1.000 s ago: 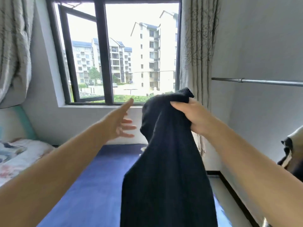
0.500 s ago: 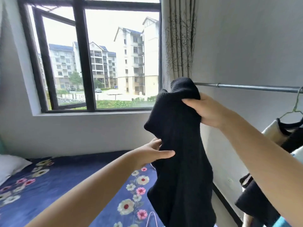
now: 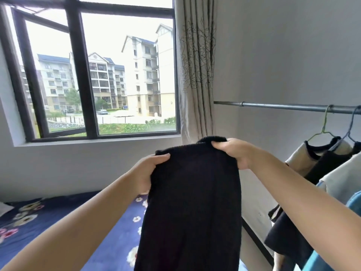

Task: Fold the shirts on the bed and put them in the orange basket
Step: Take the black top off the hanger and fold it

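Head view: my left hand (image 3: 147,173) now grips black shirt (image 3: 192,208) at top left corner; a second ago it reached empty. Right hand (image 3: 233,153) grips top right corner. Shirt hangs spread between hands above bed (image 3: 109,231). I judge fold can start. Orange basket not in view. Clothes rail (image 3: 283,106) at right.

From where I'm standing the black shirt (image 3: 192,208) runs off the bottom edge, so its hem is out of sight. It also hides the fingers of both hands behind its top edge, only thumbs show. The clothes rail (image 3: 283,106) and the hanging clothes (image 3: 320,163) are cut off on the right. The floral bedsheet (image 3: 109,247) is partly covered by arms and shirt. No orange basket in sight.
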### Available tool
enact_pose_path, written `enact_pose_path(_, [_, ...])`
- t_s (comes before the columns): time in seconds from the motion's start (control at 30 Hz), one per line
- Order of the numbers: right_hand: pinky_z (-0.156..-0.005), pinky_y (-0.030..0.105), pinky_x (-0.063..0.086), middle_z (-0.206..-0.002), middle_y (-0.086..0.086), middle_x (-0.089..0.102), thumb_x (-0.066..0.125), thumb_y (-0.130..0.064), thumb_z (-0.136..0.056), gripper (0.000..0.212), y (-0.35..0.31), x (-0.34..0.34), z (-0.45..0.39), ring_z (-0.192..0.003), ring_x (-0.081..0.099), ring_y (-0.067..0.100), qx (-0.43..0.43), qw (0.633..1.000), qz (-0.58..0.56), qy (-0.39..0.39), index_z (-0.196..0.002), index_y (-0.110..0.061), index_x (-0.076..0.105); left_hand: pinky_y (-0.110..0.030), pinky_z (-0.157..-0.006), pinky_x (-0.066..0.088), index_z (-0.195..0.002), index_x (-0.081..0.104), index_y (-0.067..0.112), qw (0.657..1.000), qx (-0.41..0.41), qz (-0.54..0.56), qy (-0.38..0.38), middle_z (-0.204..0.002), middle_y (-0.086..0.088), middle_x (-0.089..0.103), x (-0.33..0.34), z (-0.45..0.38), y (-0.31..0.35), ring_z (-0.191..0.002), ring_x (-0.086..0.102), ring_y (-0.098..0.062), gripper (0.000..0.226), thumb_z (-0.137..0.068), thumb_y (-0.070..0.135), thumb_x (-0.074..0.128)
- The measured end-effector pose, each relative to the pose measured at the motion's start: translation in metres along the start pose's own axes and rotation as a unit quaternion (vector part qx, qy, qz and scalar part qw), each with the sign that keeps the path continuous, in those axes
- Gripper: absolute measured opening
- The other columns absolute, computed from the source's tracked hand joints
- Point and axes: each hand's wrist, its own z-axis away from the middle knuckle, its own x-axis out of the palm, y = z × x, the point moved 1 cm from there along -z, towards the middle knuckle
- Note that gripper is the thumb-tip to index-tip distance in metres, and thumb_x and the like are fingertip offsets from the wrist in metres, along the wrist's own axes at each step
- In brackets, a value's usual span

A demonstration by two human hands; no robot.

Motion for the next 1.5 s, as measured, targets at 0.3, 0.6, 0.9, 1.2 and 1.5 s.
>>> enact_pose_path(0.3, [-0.063, 0.014, 0.042, -0.086, 0.002, 0.068, 0.059, 0.015, -0.078, 0.019, -0.033, -0.026, 0.019, -0.078, 0.056, 0.008, -0.377, 0.899, 0.219, 0.031, -0.093, 0.005, 0.064, -0.018, -0.064, 0.053, -0.061, 0.073, 0.03, 0.926, 0.351, -0.134, 0.02, -0.066, 0.011, 0.068, -0.019, 0.016, 0.068, -0.065, 0.063, -0.004, 0.06, -0.081, -0.018, 0.044])
enact_pose_path(0.6, [-0.067, 0.013, 0.042, -0.068, -0.022, 0.063, 0.046, 0.003, -0.089, 0.038, 0.016, 0.0, -0.002, -0.061, 0.056, -0.007, -0.329, 0.927, -0.036, 0.175, -0.072, -0.03, 0.056, -0.015, -0.051, 0.047, -0.058, 0.07, 0.03, 0.923, 0.354, -0.129, 0.076, -0.059, 0.013, 0.063, -0.006, 0.03, 0.072, -0.055, 0.058, -0.003, 0.071, -0.083, -0.023, 0.029])
enact_pose_path(0.9, [-0.059, 0.012, 0.043, -0.067, -0.006, 0.055, 0.065, 0.013, -0.072, 0.021, 0.021, -0.01, 0.004, -0.063, 0.055, 0.006, -0.323, 0.855, 0.403, 0.05, -0.076, -0.008, 0.061, -0.021, -0.064, 0.049, -0.075, 0.067, 0.032, 0.889, 0.329, -0.307, 0.078, -0.073, 0.015, 0.065, -0.022, 0.026, 0.086, -0.073, 0.059, -0.008, 0.054, -0.091, -0.012, 0.039])
enact_pose_path(1.2, [-0.069, 0.004, 0.032, -0.092, 0.004, 0.063, 0.039, 0.011, -0.081, 0.037, -0.005, 0.0, 0.019, -0.087, 0.054, 0.018, -0.428, 0.803, 0.266, 0.318, -0.1, -0.006, 0.065, -0.006, -0.053, 0.037, -0.064, 0.064, 0.047, 0.737, 0.29, -0.605, 0.08, -0.053, 0.013, 0.051, -0.062, 0.052, 0.096, -0.051, 0.048, -0.003, 0.06, -0.073, -0.012, 0.067])
enact_pose_path(1.5, [-0.073, -0.004, 0.033, -0.093, -0.022, 0.055, 0.04, 0.006, -0.092, 0.036, -0.027, 0.006, 0.064, -0.086, 0.052, -0.004, -0.388, 0.847, 0.34, 0.13, -0.097, -0.026, 0.056, -0.026, -0.054, 0.032, -0.071, 0.04, 0.022, 0.785, 0.222, -0.555, 0.162, -0.071, -0.003, 0.041, -0.097, 0.072, 0.077, -0.068, 0.04, -0.02, 0.041, -0.084, -0.017, 0.039])
